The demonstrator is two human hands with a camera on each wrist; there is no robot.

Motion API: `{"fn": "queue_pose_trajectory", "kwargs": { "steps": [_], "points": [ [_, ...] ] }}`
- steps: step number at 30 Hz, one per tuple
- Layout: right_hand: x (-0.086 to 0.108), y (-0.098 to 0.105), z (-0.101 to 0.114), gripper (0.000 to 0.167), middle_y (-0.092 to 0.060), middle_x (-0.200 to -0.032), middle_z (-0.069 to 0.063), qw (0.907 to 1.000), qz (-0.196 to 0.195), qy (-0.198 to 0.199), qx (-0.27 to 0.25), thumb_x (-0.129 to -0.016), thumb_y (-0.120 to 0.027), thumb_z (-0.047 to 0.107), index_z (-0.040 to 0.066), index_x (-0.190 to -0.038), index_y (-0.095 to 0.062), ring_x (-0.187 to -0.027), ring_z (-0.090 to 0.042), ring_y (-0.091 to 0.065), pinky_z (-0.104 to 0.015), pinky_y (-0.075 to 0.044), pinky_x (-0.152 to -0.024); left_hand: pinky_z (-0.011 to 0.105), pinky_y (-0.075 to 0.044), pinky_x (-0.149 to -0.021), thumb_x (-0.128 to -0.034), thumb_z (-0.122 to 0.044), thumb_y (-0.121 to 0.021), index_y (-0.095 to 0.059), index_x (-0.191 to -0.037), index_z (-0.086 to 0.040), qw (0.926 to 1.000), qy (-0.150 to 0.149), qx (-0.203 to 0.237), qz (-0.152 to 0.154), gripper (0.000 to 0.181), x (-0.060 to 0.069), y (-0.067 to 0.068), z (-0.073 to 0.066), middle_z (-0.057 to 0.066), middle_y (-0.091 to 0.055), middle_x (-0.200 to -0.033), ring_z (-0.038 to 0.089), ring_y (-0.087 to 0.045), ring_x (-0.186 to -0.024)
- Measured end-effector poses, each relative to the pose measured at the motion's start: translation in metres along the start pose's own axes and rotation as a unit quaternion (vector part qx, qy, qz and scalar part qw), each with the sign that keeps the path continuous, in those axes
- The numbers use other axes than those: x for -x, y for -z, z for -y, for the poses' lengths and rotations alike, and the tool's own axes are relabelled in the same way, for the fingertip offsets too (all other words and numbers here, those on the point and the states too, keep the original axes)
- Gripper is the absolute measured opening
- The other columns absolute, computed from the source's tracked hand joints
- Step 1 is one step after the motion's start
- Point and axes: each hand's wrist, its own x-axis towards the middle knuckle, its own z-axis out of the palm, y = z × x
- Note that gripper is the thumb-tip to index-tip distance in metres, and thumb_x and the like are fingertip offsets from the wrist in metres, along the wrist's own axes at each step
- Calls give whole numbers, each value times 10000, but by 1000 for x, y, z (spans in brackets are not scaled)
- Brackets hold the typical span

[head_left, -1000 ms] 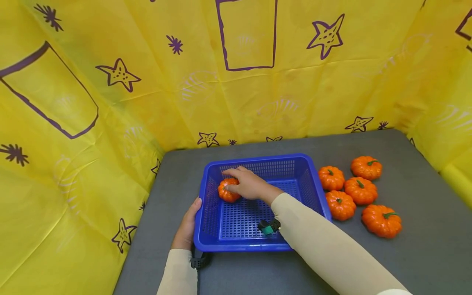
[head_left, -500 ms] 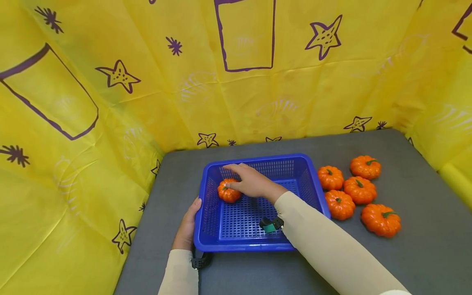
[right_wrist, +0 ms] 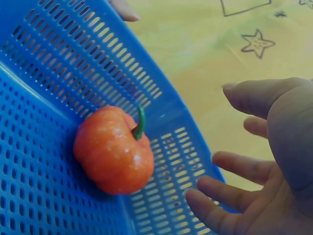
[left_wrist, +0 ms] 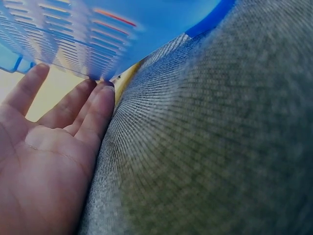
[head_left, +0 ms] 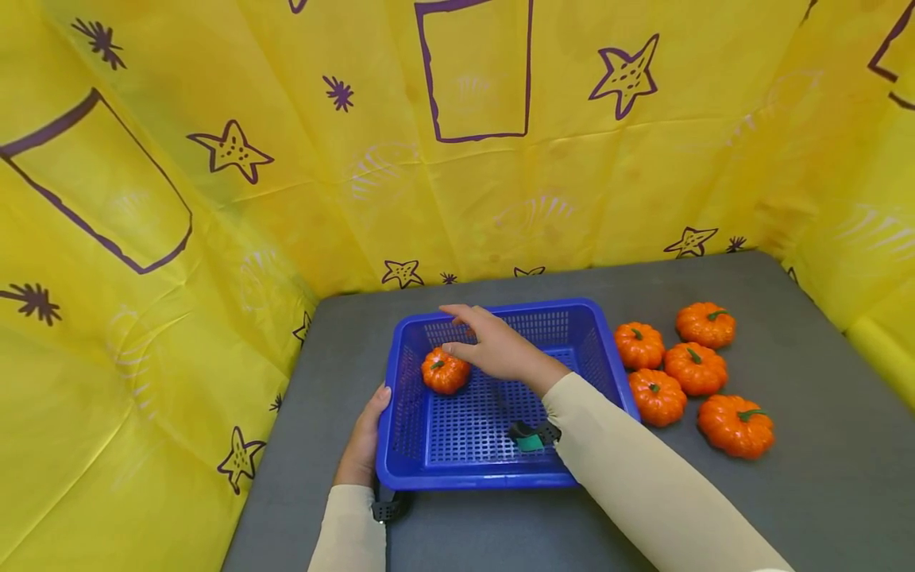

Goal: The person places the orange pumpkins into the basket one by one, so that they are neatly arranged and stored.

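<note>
A small orange pumpkin [head_left: 445, 371] sits in the back left corner of the blue basket [head_left: 500, 481]; its green stem shows in the right wrist view, where the pumpkin [right_wrist: 115, 151] touches nothing but the basket. My right hand [head_left: 496, 347] is raised above the basket, just right of the pumpkin, fingers spread and holding nothing. The right wrist view shows a gap between the hand [right_wrist: 254, 186] and the pumpkin. My left hand [head_left: 363, 437] rests against the basket's left side. In the left wrist view, that hand's [left_wrist: 54, 147] fairly straight fingertips touch the slotted wall.
Several orange pumpkins lie in a group on the grey table [head_left: 822, 397] right of the basket, the nearest one [head_left: 736, 427] at the front. A yellow patterned cloth [head_left: 472, 199] hangs behind and at both sides of the table.
My right hand has let go of the pumpkin and risen up and to the right. The pumpkin stays in the basket's corner. My left hand has kept its place.
</note>
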Motion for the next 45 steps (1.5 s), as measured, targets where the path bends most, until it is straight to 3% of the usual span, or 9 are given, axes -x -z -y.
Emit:
{"fn": "queue_pose_trajectory", "kwargs": {
  "steps": [13,26,38,45],
  "points": [
    [16,15,-3,675,-496,-1581,-156,9988,-329,-43,-368,-1100,-686,351,201,-1691,-394,-1439,-365,-487,-598,-467,-1105,470,-593,-932,-1095,-552,-479,-360,-1685,-250,10000,-56,-53,31,673,0,0,1,216,-590,-1464,328,-678,-1154],
    [33,21,-4,651,-495,-1585,-160,9976,-559,12,-413,-1094,-695,333,163,-1664,-431,-1380,-440,-527,-619,-498,-1051,416,-613,-861,-1114,-494,-450,-313,-1695,-130,9999,-156,-45,0,699,-3,6,1,174,-666,-1309,269,-708,-1039],
    [48,29,-8,606,-494,-1593,-107,9945,-856,96,-589,-1094,-700,310,157,-1635,-474,-1372,-402,-534,-637,-497,-1050,372,-611,-850,-1117,-467,-434,-303,-1670,-65,9997,-237,43,25,696,-3,6,1,133,-692,-1245,230,-720,-1009],
    [52,29,-8,595,-500,-1587,-124,9946,-860,134,-569,-1095,-700,310,147,-1626,-486,-1369,-414,-531,-634,-501,-1046,414,-608,-875,-1113,-512,-448,-314,-1686,-121,9998,-136,-112,-62,706,-1,6,3,165,-670,-1305,264,-706,-1051]
  ]
}}
